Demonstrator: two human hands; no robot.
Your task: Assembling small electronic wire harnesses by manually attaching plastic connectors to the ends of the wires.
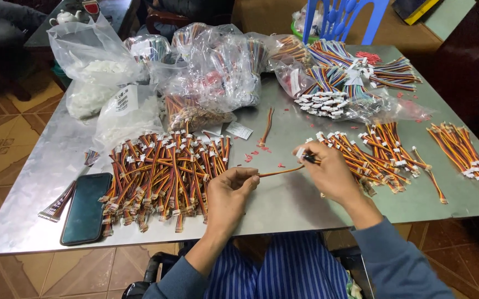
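Now wire (281,172) between both hands (231,191).

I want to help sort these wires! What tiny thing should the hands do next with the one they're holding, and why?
Probably lay the wire on the big stack to the left. The left hand pinches one end, the right hand holds the white plug end, and similar wires lie there in rows.
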